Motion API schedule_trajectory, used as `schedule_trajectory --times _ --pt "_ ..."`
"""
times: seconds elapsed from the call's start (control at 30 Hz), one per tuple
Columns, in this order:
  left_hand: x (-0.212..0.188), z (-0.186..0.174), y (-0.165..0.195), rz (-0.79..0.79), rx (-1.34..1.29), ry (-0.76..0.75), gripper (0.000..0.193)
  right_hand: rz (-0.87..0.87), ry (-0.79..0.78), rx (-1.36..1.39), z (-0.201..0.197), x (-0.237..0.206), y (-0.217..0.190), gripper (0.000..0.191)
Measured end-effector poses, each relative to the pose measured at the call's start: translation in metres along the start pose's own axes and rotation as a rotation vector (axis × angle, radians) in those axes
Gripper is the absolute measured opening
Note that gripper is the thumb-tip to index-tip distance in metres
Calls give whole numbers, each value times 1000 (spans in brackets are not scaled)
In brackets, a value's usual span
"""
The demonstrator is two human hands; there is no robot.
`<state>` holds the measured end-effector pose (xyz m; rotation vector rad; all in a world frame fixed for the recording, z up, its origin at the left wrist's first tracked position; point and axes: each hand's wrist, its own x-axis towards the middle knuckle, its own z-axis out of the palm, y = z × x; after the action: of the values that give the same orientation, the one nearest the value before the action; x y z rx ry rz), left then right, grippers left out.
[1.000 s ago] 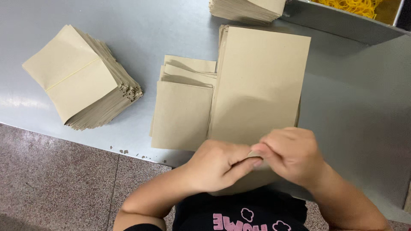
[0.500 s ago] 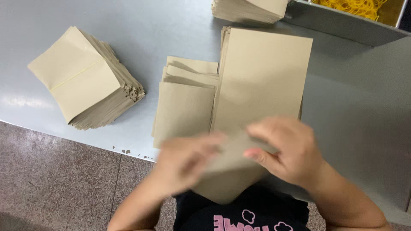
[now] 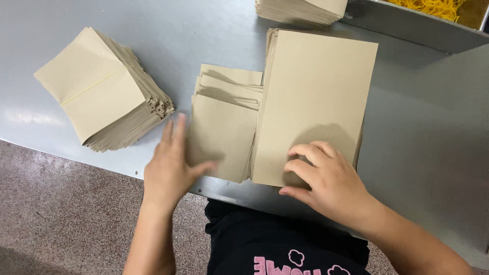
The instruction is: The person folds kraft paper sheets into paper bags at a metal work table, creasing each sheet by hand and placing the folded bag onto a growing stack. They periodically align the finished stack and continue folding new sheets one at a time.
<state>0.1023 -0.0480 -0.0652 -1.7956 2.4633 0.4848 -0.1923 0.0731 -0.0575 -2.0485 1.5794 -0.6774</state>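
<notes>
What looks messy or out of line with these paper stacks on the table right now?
The small folded sheets under the left hand are fanned out, upper edges stepped rather than flush. The folded stack at far left sits rotated against the table edge. The tall stack under the right hand looks square.

Tan-brown sheets (image 3: 316,97), matching folded pieces (image 3: 224,127) and a paler beige stack (image 3: 97,89) lie on a dull grey table (image 3: 423,127), above speckled brownish-pink floor (image 3: 61,203), a black shirt (image 3: 254,244) with pink print, and yellow strands (image 3: 433,6).
</notes>
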Motion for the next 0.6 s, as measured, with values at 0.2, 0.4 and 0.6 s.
schedule_trajectory --times 0.2,0.4,0.6 --pt "-8 0 26 102 153 -137 118 -20 17 -43 -1 6 -6 32" --pt "-4 -7 24 94 172 -177 116 -54 45 -72 1 1 -5 36" --pt "-8 -22 39 318 -27 244 89 -29 10 -30 -3 6 -1 35"
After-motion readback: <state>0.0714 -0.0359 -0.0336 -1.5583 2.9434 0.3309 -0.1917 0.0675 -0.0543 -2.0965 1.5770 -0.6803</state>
